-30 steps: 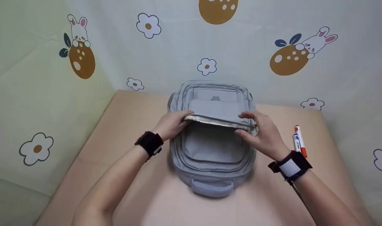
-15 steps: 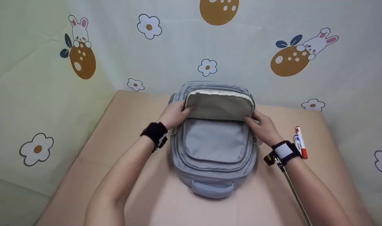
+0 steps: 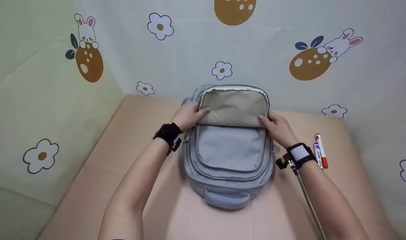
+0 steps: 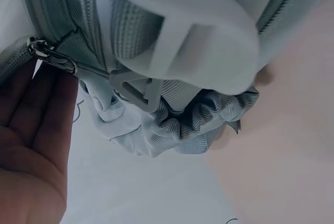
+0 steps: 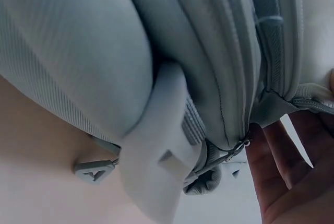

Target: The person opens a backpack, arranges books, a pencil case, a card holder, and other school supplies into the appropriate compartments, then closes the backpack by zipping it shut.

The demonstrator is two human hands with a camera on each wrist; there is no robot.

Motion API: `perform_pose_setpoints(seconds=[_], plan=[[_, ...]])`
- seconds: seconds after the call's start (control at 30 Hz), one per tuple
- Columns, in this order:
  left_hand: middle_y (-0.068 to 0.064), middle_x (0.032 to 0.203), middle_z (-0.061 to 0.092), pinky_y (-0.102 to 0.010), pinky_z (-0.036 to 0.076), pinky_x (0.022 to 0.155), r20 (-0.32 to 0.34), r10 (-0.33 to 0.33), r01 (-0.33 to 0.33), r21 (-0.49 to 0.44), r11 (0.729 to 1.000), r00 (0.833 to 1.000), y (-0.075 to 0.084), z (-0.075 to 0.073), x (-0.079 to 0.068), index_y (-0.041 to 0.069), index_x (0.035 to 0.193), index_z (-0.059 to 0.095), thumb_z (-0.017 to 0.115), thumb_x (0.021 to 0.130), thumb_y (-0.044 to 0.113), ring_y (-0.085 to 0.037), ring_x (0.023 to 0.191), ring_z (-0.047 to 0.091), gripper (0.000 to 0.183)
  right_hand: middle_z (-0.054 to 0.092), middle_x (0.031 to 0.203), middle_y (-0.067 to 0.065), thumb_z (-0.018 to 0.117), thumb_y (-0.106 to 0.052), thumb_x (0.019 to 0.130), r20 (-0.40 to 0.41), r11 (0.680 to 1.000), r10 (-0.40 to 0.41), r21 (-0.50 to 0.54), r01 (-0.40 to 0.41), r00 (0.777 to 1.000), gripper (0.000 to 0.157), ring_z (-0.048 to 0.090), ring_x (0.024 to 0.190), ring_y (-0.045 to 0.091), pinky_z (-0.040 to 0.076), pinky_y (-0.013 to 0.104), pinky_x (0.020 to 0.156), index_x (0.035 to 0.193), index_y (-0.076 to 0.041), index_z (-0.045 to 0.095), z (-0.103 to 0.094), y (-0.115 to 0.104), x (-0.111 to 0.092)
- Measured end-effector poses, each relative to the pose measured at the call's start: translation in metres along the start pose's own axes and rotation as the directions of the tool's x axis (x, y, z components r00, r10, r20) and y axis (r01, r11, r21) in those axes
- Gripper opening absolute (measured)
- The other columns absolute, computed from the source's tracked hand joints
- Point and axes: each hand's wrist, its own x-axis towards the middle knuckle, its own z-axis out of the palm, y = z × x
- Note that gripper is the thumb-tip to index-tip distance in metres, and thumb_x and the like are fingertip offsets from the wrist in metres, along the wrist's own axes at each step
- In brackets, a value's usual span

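Observation:
A grey-blue backpack (image 3: 228, 150) lies on the table with its carry handle (image 3: 227, 199) toward me. Its front pocket flap (image 3: 234, 106) is folded back, so the beige lining and pale edge show. My left hand (image 3: 186, 116) pinches the flap's left edge, thumb on the lining and fingers behind. Opposite it, my right hand (image 3: 281, 129) grips the right edge in the same way. The left wrist view has fingers beside a metal zipper pull (image 4: 40, 49), near a pale plastic buckle (image 4: 222, 41). Another zipper pull (image 5: 244, 143) hangs by the right fingers.
Right of the bag, a red-capped marker (image 3: 322, 150) and a blue marker (image 3: 317, 151) lie side by side, close to the right wristband (image 3: 301, 155). Behind the table (image 3: 129, 160) hangs a pale curtain (image 3: 189, 50) printed with flowers and rabbits.
The flap has swung up and away from me, exposing its lining. Both hands have shifted with it, and the right hand has closed from a spread pose onto the flap's edge.

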Motion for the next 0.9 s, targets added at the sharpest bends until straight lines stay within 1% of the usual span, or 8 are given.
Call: perform_pose_setpoints(seconds=[0.13,0.2,0.37,0.47,0.6,0.7,0.83,0.9], plan=[[0.003,0.062,0.044,-0.032,0.042,0.055,0.008,-0.015,0.015,-0.006,1.0,1.0,0.003,0.0,0.002,0.015,0.074,0.047,0.059,0.102,0.049,-0.015,0.053,0.046,0.045,0.058,0.096,0.015,0.053,-0.056,0.102,0.012,1.0,-0.017,-0.002,0.017,1.0,0.05,0.05,0.078,0.025,0.042,0.032,0.067,0.106,-0.006,0.059,-0.003,0.0,-0.006],[0.003,0.061,0.044,-0.031,0.043,0.054,0.018,-0.031,0.032,-0.017,0.999,0.999,0.004,0.0,0.002,0.015,0.074,0.047,0.059,0.102,0.049,-0.015,0.053,0.047,0.045,0.063,0.107,0.015,0.054,-0.052,0.103,0.039,0.999,-0.047,-0.015,0.047,0.998,0.047,0.058,0.089,0.024,0.047,0.032,0.075,0.116,-0.007,0.063,-0.008,-0.001,-0.011],[0.002,0.062,0.044,-0.031,0.044,0.053,0.035,-0.063,0.065,-0.041,0.997,0.997,0.007,-0.002,0.002,0.015,0.075,0.047,0.059,0.102,0.047,-0.015,0.052,0.047,0.044,0.064,0.13,0.013,0.059,-0.041,0.104,0.088,0.995,-0.065,-0.064,0.07,0.994,0.047,0.06,0.12,0.031,0.049,0.047,0.099,0.135,-0.007,0.061,-0.032,0.005,-0.028],[0.003,0.061,0.044,-0.03,0.043,0.053,0.039,-0.073,0.074,-0.041,0.996,0.997,0.009,-0.004,0.003,0.015,0.074,0.047,0.059,0.102,0.047,-0.014,0.052,0.045,0.044,0.066,0.126,0.017,0.06,-0.035,0.104,0.057,0.988,-0.004,-0.153,0.013,0.998,0.042,0.061,0.116,0.036,0.049,0.053,0.096,0.132,-0.004,0.063,-0.054,0.015,-0.037],[0.003,0.061,0.044,-0.03,0.041,0.051,0.052,-0.082,0.085,-0.055,0.995,0.995,0.007,-0.005,0.004,0.014,0.074,0.048,0.059,0.102,0.046,-0.014,0.051,0.043,0.044,0.066,0.12,0.027,0.057,-0.022,0.105,0.0,0.939,0.091,-0.333,-0.085,0.996,0.033,0.063,0.106,0.041,0.052,0.055,0.088,0.124,0.004,0.065,-0.088,0.038,-0.051],[0.002,0.062,0.046,-0.03,0.041,0.052,0.055,-0.086,0.089,-0.058,0.994,0.995,0.006,-0.006,0.004,0.014,0.075,0.048,0.059,0.102,0.046,-0.015,0.052,0.044,0.044,0.066,0.114,0.031,0.056,-0.015,0.102,-0.003,0.881,0.182,-0.444,-0.164,0.983,0.032,0.064,0.094,0.04,0.054,0.049,0.076,0.121,0.01,0.063,-0.108,0.059,-0.061],[0.002,0.063,0.044,-0.031,0.04,0.055,0.049,-0.069,0.07,-0.019,0.997,0.996,0.004,-0.005,0.004,0.014,0.074,0.047,0.059,0.102,0.046,-0.015,0.055,0.043,0.044,0.066,0.095,0.026,0.055,-0.011,0.098,0.016,0.81,0.338,-0.514,-0.282,0.941,0.032,0.061,0.076,0.032,0.049,0.038,0.059,0.116,0.014,0.061,-0.122,0.083,-0.072],[0.002,0.063,0.042,-0.031,0.039,0.056,0.043,-0.056,0.056,-0.003,0.998,0.998,0.004,-0.004,0.005,0.015,0.074,0.045,0.058,0.102,0.046,-0.015,0.055,0.042,0.044,0.065,0.087,0.021,0.054,-0.01,0.097,0.02,0.789,0.409,-0.51,-0.342,0.912,0.03,0.059,0.071,0.03,0.047,0.035,0.056,0.114,0.014,0.06,-0.125,0.089,-0.076]])
